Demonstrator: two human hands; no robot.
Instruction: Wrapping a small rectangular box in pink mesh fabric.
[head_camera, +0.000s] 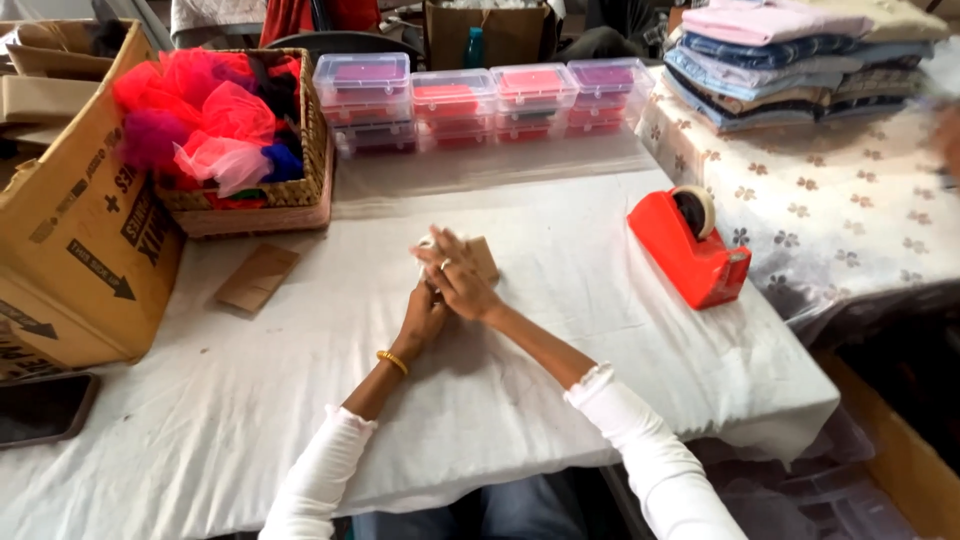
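My left hand (421, 318) and my right hand (457, 277) meet at the middle of the white-covered table (300, 400). Together they press on a small brown cardboard piece (483, 258) with a bit of white material under the fingers. The right hand lies over the left hand's fingertips, so what the left fingers grip is hidden. A gold bangle sits on my left wrist, and both arms wear white sleeves.
A flat brown cardboard piece (257, 278) lies to the left. A wicker basket (290, 190) of red and pink tulle, a large cardboard box (75, 240), rows of clear plastic boxes (480, 100), an orange tape dispenser (690, 250), folded clothes (800, 60) and a phone (40, 408) surround the hands.
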